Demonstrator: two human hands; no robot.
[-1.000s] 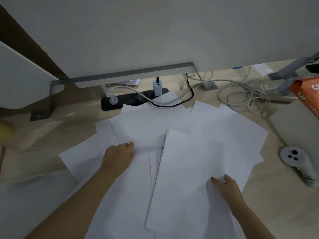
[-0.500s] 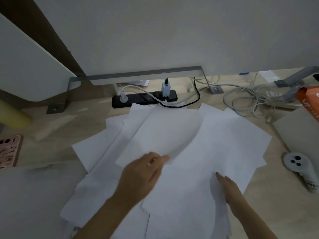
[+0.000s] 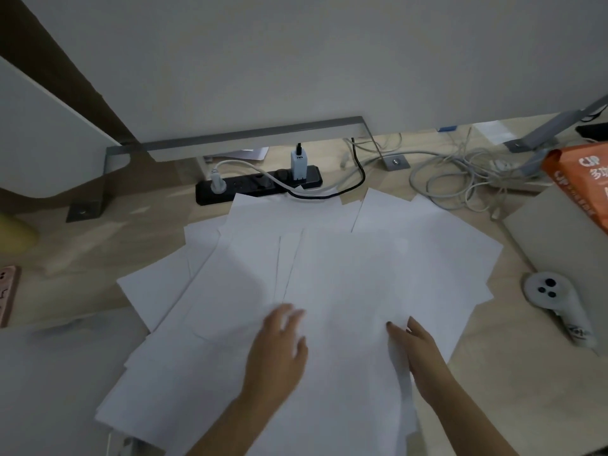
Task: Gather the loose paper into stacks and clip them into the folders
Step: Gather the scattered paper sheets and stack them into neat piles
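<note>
Another loose white paper sheet (image 3: 345, 274) has been dragged onto the pile, flattened under the spread-open left hand (image 3: 279, 347) and right hand (image 3: 421, 353), so stacking's barely started.

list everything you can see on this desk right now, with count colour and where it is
loose paper: many overlapping sheets, white, spread across the desk centre
power strip: one, black, behind the paper under the grey panel
charger: one, white, plugged into the strip
cables: a tangle, pale grey, back right
orange pack: one, right edge
grey board: one, right, below the pack
controller: one, white, right of the paper
phone case: one, pink, left edge
desk: light wood
left hand: flat on the paper, blurred
right hand: flat on the paper
</note>
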